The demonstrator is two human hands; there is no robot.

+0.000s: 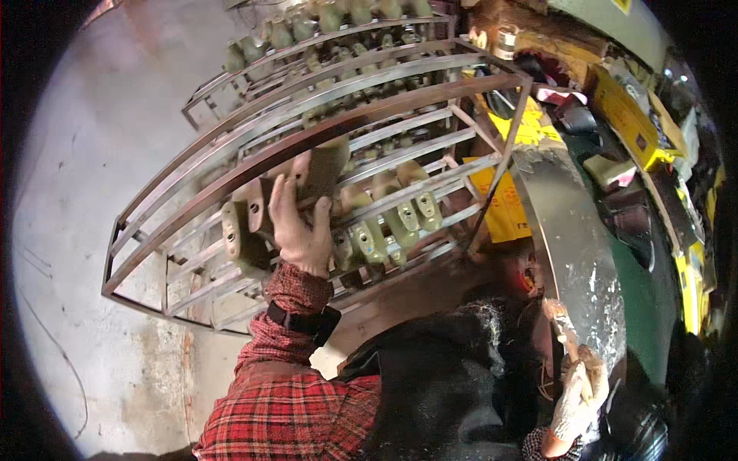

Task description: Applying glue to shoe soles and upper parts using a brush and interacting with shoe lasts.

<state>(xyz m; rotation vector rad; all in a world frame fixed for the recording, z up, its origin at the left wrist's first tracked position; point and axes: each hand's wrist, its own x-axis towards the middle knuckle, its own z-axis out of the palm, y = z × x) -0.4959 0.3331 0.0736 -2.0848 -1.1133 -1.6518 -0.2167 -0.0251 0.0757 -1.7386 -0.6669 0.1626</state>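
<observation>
My left hand (298,230), bare, reaches into a metal rack (338,127), its fingers and thumb about a dull-green shoe last (327,165). That last is blurred and partly covered by the hand. Left of the hand stands another shoe last (237,230) with a round hole facing me; several more, such as a green shoe last (370,240), line the bars on the right. Low on the right, my right hand (582,392) wears a whitish knit glove. It is closed round the handle of a brush (565,330), whose head points up and away beside the worn grey bench edge.
Behind the near rack is a second rack (330,34) full of lasts. Along the right runs a scuffed bench (576,223) with a green surface, yellow boxes (630,115) and dark pieces on it. A concrete floor (100,184) lies to the left. Beside the bench hangs yellow sheeting (503,203).
</observation>
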